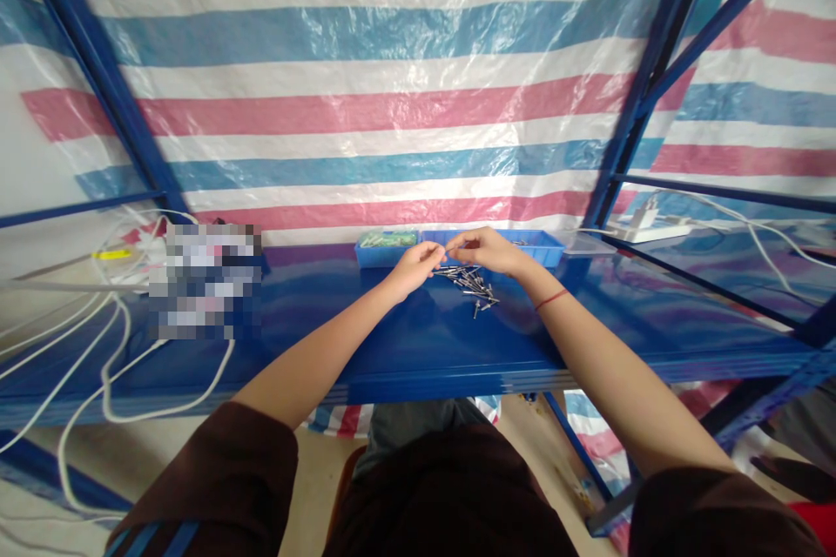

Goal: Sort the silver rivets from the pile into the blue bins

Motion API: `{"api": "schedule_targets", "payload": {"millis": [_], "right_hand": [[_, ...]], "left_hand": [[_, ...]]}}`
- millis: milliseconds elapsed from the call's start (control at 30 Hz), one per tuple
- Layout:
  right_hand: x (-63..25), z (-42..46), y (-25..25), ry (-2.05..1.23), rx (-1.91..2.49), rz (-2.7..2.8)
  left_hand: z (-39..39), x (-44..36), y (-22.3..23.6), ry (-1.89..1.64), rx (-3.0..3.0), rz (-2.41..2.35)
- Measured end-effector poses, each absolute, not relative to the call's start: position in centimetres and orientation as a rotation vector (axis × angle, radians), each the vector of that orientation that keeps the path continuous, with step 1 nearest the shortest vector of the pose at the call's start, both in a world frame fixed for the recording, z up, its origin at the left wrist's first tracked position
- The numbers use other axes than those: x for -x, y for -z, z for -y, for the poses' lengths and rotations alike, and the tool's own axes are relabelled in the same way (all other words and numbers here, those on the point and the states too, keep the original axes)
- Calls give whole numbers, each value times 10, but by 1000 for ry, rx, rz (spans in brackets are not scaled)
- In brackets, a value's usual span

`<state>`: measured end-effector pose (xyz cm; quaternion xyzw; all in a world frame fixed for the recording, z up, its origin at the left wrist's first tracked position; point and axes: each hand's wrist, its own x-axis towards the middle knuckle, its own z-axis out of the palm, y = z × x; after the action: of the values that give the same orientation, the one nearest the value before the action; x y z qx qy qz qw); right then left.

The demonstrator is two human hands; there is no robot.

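My left hand (pixel 418 268) and my right hand (pixel 487 251) meet fingertip to fingertip above the shelf, just in front of the blue bins. Both are closed in a pinch, and whatever sits between the fingers is too small to make out. Under and beside my right hand lies a loose pile of thin metal pins (pixel 471 282), which look like blind rivets. Behind my left hand stands a blue bin (pixel 375 258) with pale green and whitish contents. A longer blue bin (pixel 547 254) is partly hidden by my right hand and holds some small pieces.
The blue metal shelf (pixel 313 313) has uprights at both sides and a striped plastic sheet (pixel 392 122) behind. At left are white cables (pixel 117 365) and a blurred-out item (pixel 205 278). A white power strip (pixel 653 226) and a clear plastic lid (pixel 591 244) lie at right.
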<state>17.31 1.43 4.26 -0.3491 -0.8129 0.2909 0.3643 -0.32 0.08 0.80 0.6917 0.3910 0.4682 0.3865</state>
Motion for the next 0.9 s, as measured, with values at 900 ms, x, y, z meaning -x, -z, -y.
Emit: {"api": "schedule_targets", "payload": {"millis": [900], "right_hand": [[-160,-8,-41,-419,764,1978]], "left_hand": [[3,1,-10,-1281,-1668,-999]]}}
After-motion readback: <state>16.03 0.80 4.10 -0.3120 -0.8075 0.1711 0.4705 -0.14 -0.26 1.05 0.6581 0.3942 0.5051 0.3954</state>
